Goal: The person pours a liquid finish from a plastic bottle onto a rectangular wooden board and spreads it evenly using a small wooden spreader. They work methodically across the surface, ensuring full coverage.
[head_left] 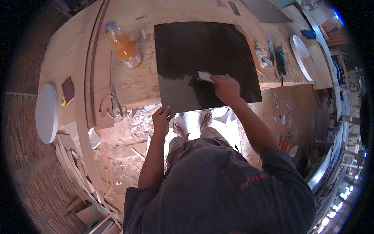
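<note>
A dark rectangular panel lies on the wooden workbench, its near edge jutting past the bench. Most of its face looks glossy black, while a patch at the near left is dull grey. My left hand grips the panel's near left corner, thumb on top and the other fingers partly hidden. Over the near middle of the panel, my right hand is closed round a small whitish flat piece, which meets the dark surface. Its exact kind is too unclear to name.
A bottle of orange liquid lies left of the panel. To the right are a green power tool and a white-rimmed disc. A white oval board sits far left. Offcuts and scraps litter the floor by my feet.
</note>
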Motion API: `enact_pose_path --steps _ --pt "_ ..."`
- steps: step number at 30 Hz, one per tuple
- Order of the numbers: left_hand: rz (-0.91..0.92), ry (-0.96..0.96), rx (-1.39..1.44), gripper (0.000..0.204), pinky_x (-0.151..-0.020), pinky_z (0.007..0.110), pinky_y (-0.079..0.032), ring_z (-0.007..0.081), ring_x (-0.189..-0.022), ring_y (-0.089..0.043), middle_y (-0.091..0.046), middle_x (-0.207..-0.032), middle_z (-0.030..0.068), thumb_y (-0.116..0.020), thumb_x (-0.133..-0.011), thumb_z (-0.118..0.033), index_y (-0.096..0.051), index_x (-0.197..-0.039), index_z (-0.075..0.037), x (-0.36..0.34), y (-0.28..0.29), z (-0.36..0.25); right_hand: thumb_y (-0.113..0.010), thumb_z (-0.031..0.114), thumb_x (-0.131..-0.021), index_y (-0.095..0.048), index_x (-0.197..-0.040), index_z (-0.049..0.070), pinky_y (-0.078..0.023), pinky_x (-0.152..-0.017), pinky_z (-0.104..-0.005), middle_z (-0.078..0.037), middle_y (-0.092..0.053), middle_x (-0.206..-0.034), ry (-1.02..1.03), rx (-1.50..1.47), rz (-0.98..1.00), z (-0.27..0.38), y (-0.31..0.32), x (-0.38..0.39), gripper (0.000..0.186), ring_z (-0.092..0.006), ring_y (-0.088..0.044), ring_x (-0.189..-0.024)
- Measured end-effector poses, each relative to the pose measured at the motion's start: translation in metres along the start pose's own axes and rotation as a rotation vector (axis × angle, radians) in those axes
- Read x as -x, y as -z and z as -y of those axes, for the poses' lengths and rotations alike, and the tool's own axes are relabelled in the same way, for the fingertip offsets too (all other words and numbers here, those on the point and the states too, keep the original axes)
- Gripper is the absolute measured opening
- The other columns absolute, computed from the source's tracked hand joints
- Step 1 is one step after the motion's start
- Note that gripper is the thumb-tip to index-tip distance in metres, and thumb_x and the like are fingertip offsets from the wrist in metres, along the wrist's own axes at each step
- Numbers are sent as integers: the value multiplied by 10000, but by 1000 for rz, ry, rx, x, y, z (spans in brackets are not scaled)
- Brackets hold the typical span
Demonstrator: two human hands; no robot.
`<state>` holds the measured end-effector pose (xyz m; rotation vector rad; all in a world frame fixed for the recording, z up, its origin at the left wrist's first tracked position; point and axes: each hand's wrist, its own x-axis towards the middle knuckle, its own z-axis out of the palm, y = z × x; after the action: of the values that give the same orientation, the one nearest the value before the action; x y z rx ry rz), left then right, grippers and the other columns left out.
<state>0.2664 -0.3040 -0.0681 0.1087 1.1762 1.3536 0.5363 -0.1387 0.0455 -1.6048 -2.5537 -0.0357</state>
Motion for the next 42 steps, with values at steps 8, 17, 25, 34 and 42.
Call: enact_pose_path --steps 8,17,25,34,42 --pt "-11 -25 -48 231 -757 340 -640 181 -884 -723 -748 -1028 102 -758 -977 -142 -723 -1124 33 1 2 2 -631 210 -929 -792 -997 162 -588 -756 -531 -151 -750 -884 -166 29 188 0 -6 -28 181 -388 -731 -837" --pt "8 15 -27 229 -741 332 -643 182 -865 -717 -742 -1036 101 -750 -982 -134 -714 -1124 42 -5 3 1 -675 217 -885 -809 -1028 194 -573 -739 -518 -152 -750 -883 229 -125 339 46 14 52 198 -371 -726 -854" --pt "64 28 -26 252 -748 325 -651 210 -910 -737 -746 -1076 129 -738 -984 -113 -700 -1156 67 -5 0 -4 -718 247 -939 -810 -1096 146 -581 -847 -472 -171 -768 -995 96 -270 474 20 32 69 207 -368 -741 -965" --pt "89 61 -118 262 -781 316 -651 179 -909 -715 -731 -1039 99 -757 -977 -144 -716 -1150 49 6 -13 6 -631 168 -975 -743 -1208 106 -560 -905 -481 -126 -746 -1178 175 -75 -32 23 -8 -14 266 -367 -707 -1009" --pt "74 29 -197 265 -815 327 -660 184 -905 -714 -732 -1048 124 -752 -977 -147 -719 -1120 73 9 -18 5 -663 177 -902 -798 -1074 148 -576 -825 -517 -143 -759 -980 -117 -36 35 14 -3 -32 220 -372 -719 -926"
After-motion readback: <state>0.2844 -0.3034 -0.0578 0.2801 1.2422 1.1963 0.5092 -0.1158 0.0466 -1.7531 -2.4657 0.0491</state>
